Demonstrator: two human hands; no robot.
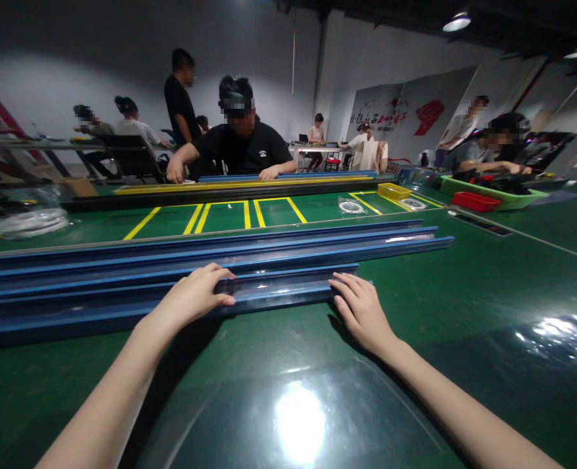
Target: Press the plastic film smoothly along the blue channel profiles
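The long blue glossy channel with raised edges [283,286] lies on the smooth dark-green tabletop [269,365], nearest to me, running in from the left edge of my view and ending under the right hand. At far left, behind it, I see a clear-wrapped white coiled bundle [29,221]. Coming rightward, the bare left hand [203,293] spans the channel from above, thumb toward the near edge and fingers toward the far one. Just behind lie more long blue channels [318,251], and beyond them a co-worker in a black top [249,146] leans over other strips. The bare right hand [359,299] has its fingers curled over the channel's right end, its thumb hidden. From this angle I cannot tell whether either hand is gripping firmly or only resting. At far right stand a small red plastic tray [475,201] and a wide light-green plastic tray [527,202]. I judge the step in hand to be steadying or lining up the channel; shifting it would call for level, even pressure from both hands, lest the long piece twist.
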